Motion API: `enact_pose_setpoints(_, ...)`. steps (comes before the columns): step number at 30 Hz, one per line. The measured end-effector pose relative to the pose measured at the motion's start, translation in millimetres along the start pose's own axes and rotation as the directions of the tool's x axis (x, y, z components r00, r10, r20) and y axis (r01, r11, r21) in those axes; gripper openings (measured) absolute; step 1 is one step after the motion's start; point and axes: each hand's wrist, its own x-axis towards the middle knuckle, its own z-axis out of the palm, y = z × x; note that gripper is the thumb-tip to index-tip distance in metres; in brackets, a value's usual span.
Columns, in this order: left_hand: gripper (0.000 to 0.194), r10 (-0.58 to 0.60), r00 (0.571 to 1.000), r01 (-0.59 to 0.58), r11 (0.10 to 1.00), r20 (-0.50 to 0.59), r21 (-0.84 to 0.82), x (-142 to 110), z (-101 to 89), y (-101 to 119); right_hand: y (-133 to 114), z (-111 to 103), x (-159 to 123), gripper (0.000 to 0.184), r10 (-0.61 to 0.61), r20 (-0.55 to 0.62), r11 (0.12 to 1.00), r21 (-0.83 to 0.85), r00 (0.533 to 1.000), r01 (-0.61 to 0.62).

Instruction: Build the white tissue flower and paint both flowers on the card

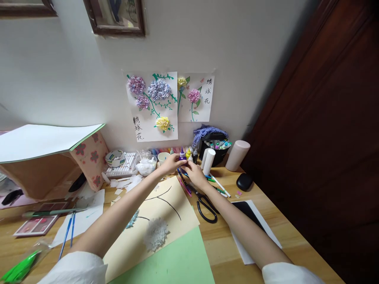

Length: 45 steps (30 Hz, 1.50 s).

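Note:
Both arms reach forward to a row of small paint bottles against the wall. My left hand (pixel 171 164) has its fingers closed at a purple squeeze bottle (pixel 182 154) with a pointed nozzle. Right beside it, my right hand (pixel 194 173) is closed, and what its fingers hold is hidden. A white nozzle (pixel 190 158) shows just behind those fingers, near a yellow bottle (pixel 188 152). Below my arms lies a cream sheet (pixel 186 205) with drawn dark branches. On it sit a fluffy white-grey paper flower (pixel 156 234) and a blue one (pixel 132 219), partly covered by my left forearm.
Black scissors (pixel 207 207) lie beside the sheet, over a green mat (pixel 177 260). A pen holder (pixel 217 150), white cylinder (pixel 209 159) and black mouse (pixel 244 182) stand right. Paper scraps, brushes (pixel 68 232) and a box (pixel 89 157) occupy the left.

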Motion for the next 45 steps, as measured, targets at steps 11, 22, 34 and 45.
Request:
enact_pose_setpoints(11, 0.033, -0.03, 0.999, 0.03, 0.999, 0.022, -0.013, 1, -0.5, -2, 1, 1, 3, 0.024, 0.026, 0.049, 0.995, 0.099, 0.998, -0.03)
enact_pose_setpoints(22, 0.033, -0.021, 0.999, 0.027, 0.992, 0.051, -0.126, -2, -9.3, 5, 1, 2, 5, 0.028, 0.069, -0.058, 0.997, 0.035, 0.996, -0.067)
enact_pose_setpoints(34, 0.04, -0.067, 0.981, 0.043, 0.99, -0.18, -0.133, 0, -5.3, 2, -8, -3, 5, 0.014, 0.009, -0.082, 0.998, -0.062, 0.997, -0.014)
enact_pose_setpoints(45, 0.035, -0.033, 0.925, 0.039, 0.999, -0.377, 0.009, -69, -66.4, 22, 25, 19, 35, 0.027, 0.037, -0.228, 0.977, -0.197, 0.973, -0.083)
